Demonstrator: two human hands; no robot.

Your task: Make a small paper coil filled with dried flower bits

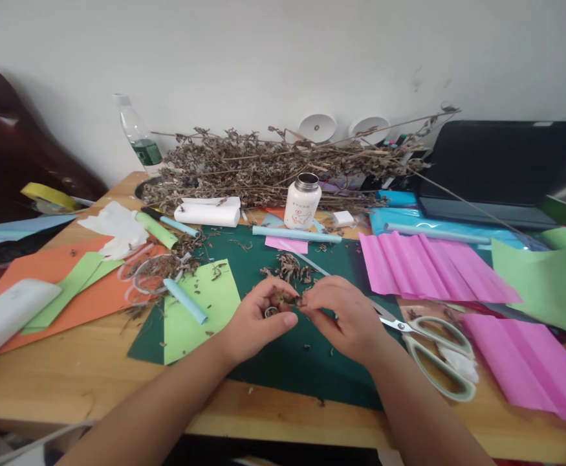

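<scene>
Dried leaves (284,298) are pinched between left hand (258,323) and right hand (347,317), before a white bottle (303,217) (lettering (304,204) unreadable).

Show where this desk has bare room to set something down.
Mostly bare wood shows front-left, between the orange paper and left forearm, plus a narrow strip between the forearms, along the dark green mat's near edge. Crowded: the back, with dried stems; the right, with scissors and pink sheets.

Dried brown leaves (283,298) between fingers (322,298)

Dry leaves (290,266), rough and matt
</scene>
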